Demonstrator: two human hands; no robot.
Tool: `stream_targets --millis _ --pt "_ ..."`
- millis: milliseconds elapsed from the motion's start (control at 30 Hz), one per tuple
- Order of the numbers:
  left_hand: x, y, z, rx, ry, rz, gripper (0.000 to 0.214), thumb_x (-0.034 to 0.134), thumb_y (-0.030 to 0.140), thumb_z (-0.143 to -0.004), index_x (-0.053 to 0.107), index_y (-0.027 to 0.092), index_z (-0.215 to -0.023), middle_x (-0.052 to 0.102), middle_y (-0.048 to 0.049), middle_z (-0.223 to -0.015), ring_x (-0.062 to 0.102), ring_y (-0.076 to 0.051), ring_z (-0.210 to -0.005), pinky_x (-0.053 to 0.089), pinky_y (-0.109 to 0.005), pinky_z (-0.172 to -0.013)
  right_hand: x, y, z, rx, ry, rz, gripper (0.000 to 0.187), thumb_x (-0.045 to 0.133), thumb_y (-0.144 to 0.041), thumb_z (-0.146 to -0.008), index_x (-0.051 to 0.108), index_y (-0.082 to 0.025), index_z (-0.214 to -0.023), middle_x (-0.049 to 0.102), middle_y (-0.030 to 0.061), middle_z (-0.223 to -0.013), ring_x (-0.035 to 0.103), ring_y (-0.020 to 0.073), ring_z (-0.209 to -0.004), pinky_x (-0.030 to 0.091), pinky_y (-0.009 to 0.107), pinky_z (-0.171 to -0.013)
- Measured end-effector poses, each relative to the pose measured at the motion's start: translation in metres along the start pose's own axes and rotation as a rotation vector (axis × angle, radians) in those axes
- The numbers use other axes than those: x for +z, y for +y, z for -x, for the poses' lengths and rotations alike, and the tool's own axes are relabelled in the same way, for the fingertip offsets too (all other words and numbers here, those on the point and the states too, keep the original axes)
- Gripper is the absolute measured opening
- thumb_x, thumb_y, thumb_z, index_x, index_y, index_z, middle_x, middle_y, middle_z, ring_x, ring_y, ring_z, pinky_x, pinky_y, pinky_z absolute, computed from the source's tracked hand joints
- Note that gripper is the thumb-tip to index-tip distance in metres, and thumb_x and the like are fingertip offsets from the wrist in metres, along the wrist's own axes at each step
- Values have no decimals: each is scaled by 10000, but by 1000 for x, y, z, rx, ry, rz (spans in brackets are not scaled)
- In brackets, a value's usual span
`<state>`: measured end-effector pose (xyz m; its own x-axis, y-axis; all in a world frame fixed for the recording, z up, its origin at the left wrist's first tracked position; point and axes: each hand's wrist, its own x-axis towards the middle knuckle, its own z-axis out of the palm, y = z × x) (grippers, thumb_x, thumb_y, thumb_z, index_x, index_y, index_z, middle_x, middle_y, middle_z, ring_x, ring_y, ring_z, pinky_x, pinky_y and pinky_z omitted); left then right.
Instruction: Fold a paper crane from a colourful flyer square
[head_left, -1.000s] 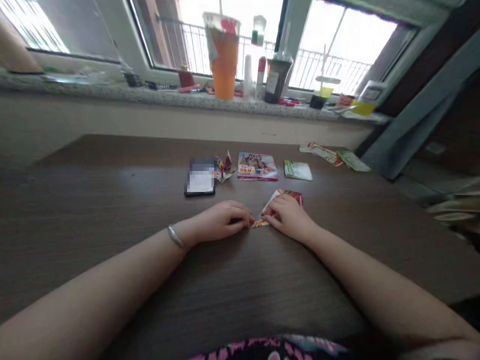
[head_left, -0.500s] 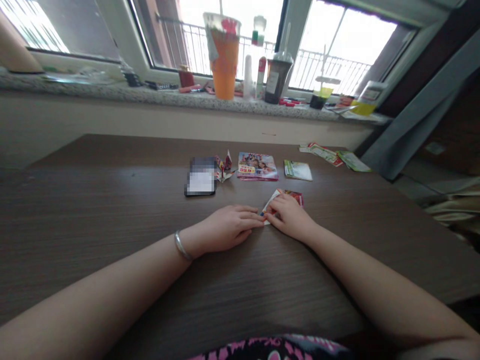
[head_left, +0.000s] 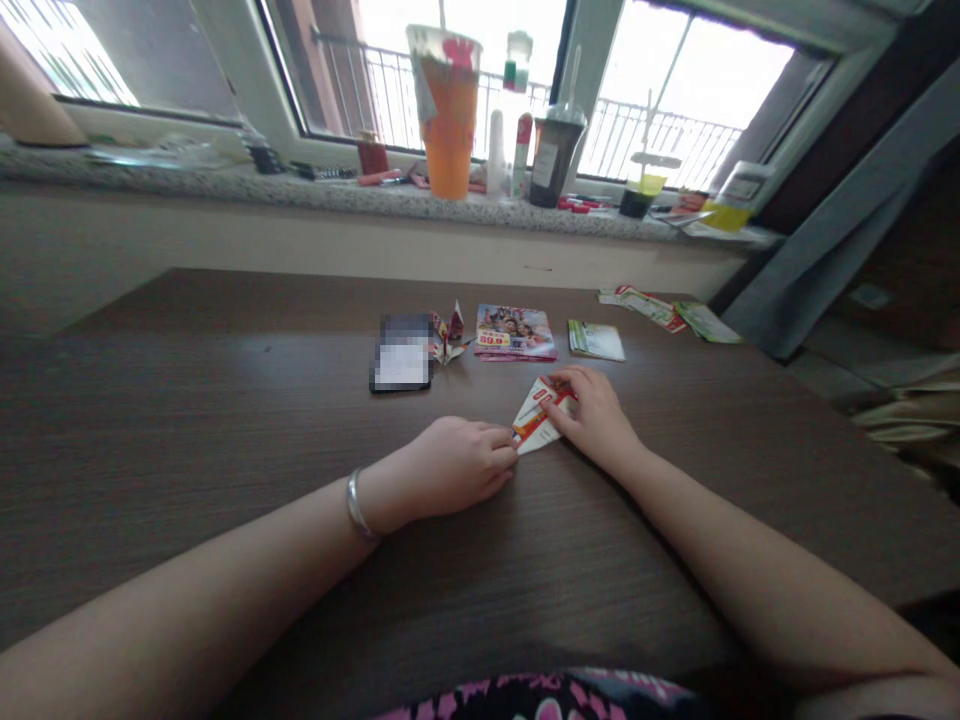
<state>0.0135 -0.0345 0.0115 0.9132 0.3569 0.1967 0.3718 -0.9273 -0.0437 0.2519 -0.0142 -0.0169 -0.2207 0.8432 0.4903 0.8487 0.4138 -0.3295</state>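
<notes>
Left hand (head_left: 474, 462): near the middle of the frame, palm down, with fingers bunched close together and curled; touches the left tip of the folded paper (head_left: 531, 424); cannot tell whether pinching or only pressing, with the thumb hidden from view.
Right hand (head_left: 589, 405): right of the frame's centre, clamped on the upper right part of the same paper, with the thumb laid across the printed face and the fingers bent over the far side.
Folded paper: lies just right of the frame's centre, between both hands, on the brown table (head_left: 187, 400); white with red and orange print, tapering toward the lower left.
Bracelet (head_left: 358, 506): silver, around the left arm (head_left: 225, 580).
Paper figure (head_left: 448, 350): stands above the frame's centre, pointed, many-coloured, just beside the dark flat object (head_left: 400, 358), blurred over.
Leaflets (head_left: 516, 332): stacked above the folded paper, bright with printed pictures.
Green-and-white papers (head_left: 596, 341): piled to the right of the leaflets.
Paper strips (head_left: 652, 308): scattered toward the upper right, near the table's far edge.
Windowsill (head_left: 202, 190): across the top of the frame, bearing a tall orange cup (head_left: 448, 125) and a dark cup (head_left: 551, 165).
</notes>
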Motion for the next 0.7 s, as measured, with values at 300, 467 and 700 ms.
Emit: stream_targets --millis 300,467,700 --pt "-2 -3 0 12 -13 38 142 501 232 -891 608 169 -962 642 -73 -986 625 -195 -900 522 -310 -762 1 5 1 154 -141 -86 319 547 -309 -832 571 -190 -1127 666 77 -974 589 223 -857 459 366 -783" --pt "3 -7 0 5 15 124 169 540 218 -873 608 182 -1023 635 -71 -1123 589 -221 -1041 463 -380 -950 4 10 2 163 -159 -146 207 511 -194 -795 574 -195 -993 655 42 -878 571 185 -781 447 307 -716" --pt "4 -6 0 -17 -11 184 217 559 219 -861 589 172 -1071 640 -91 -1131 587 -224 -1085 472 -361 -952 5 12 1 137 -166 -90 95 543 -195 -779 562 -203 -872 635 20 -785 555 169 -701 424 280 -645"
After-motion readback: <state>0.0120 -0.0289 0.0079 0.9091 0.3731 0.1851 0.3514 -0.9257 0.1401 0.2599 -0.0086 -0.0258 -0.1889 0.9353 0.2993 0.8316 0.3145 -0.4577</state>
